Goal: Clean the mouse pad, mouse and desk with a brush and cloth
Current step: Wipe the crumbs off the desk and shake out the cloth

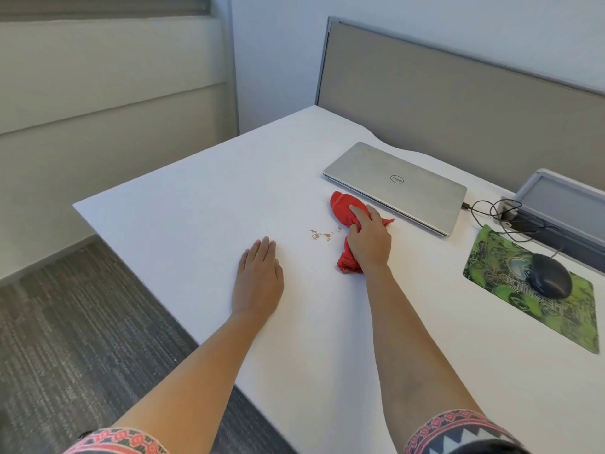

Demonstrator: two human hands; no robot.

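My right hand (370, 239) grips a bunched red cloth (343, 208) that lies on the white desk (196, 198), just in front of the laptop. A small patch of brown crumbs (322, 235) lies on the desk immediately left of the cloth. My left hand (258, 276) rests flat on the desk with straight fingers, left of the crumbs. At the right edge a green patterned mouse pad (491, 257) carries a dark mouse (550, 275). No brush is in view.
A closed silver laptop (396, 185) lies behind the cloth, its cable (491, 213) running toward a grey box at the far right. A grey partition panel (458, 103) backs the desk. The desk's left edge drops to grey carpet (65, 339).
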